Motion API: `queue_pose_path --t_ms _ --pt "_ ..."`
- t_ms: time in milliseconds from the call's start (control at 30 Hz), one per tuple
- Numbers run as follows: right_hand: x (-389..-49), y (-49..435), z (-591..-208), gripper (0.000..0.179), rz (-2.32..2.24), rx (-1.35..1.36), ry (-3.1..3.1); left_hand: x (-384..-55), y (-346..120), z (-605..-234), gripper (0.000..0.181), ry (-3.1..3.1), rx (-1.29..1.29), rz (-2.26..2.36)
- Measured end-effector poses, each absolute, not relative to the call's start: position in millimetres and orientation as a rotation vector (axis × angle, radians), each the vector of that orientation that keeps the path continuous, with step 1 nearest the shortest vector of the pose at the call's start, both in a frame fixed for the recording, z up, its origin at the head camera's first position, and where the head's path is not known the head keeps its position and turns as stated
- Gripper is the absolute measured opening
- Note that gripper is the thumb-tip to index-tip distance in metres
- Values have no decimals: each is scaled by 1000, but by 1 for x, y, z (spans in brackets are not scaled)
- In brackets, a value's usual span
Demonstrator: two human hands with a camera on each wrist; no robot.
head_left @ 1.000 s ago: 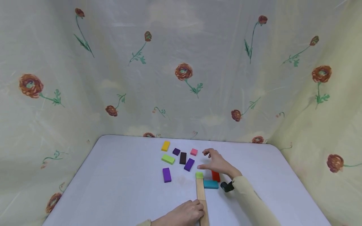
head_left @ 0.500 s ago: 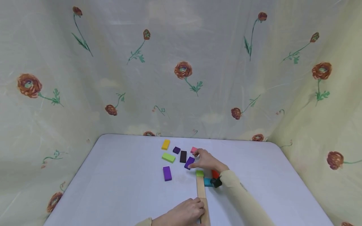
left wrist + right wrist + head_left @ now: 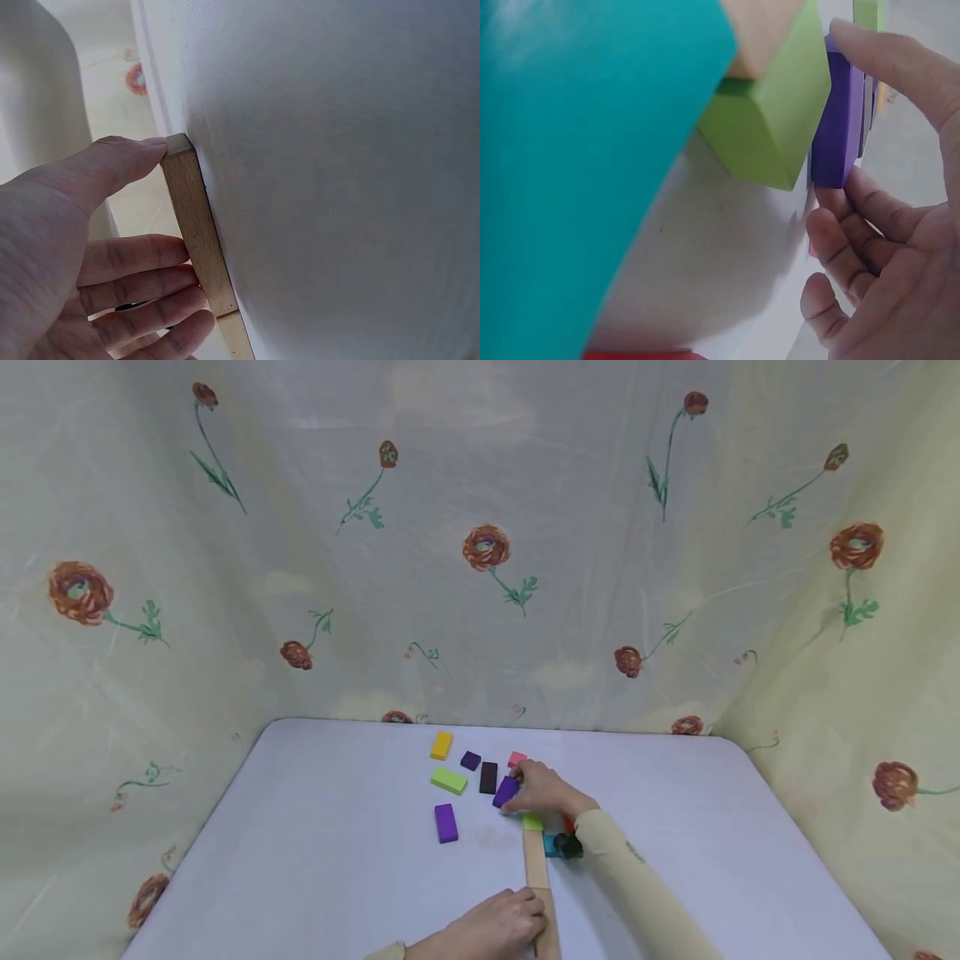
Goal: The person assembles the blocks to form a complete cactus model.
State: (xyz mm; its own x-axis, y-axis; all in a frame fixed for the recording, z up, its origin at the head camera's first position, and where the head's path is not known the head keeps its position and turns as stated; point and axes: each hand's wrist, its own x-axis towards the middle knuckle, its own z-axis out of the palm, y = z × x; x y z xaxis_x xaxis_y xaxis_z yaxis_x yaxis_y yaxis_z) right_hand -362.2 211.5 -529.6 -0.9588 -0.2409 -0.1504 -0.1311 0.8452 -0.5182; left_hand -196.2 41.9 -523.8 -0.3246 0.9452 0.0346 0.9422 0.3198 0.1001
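Observation:
My right hand (image 3: 543, 789) pinches a purple block (image 3: 836, 120) lengthwise, thumb at one end and fingertips at the other, low over the white table. Two wooden blocks lie end to end; my left hand (image 3: 498, 922) holds the nearer wooden block (image 3: 196, 225), thumb at its near end and fingers along its long side. A small lime block (image 3: 532, 822) caps the far end of the farther wooden block (image 3: 535, 860). Beside that joint lies a teal block (image 3: 551, 845), partly covered by the right wrist's camera. The red block (image 3: 570, 824) is mostly hidden under the right wrist.
Left of the right hand lie a dark brown block (image 3: 488, 777), a longer lime block (image 3: 448, 781) and another purple block (image 3: 446, 823). Farther back are a yellow block (image 3: 442, 745), a dark purple cube (image 3: 471, 760) and a pink cube (image 3: 517, 759). Flowered cloth hangs behind the table.
My right hand has moved left from above the lime-capped end, and its thumb and fingers have closed on the purple block. The left hand stays on the wooden block.

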Motion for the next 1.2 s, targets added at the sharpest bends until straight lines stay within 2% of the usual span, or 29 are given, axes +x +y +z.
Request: queue_pose_path --t_ms 400,900,1200 --pt "-359 216 -522 60 -847 -300 2799 -197 43 -524 39 2524 1779 171" --pt "-358 222 -522 52 -682 -313 2821 -195 43 -525 41 2511 1752 199" --pt "-362 235 -517 51 -651 -349 2815 -195 45 -523 46 2509 1630 234"
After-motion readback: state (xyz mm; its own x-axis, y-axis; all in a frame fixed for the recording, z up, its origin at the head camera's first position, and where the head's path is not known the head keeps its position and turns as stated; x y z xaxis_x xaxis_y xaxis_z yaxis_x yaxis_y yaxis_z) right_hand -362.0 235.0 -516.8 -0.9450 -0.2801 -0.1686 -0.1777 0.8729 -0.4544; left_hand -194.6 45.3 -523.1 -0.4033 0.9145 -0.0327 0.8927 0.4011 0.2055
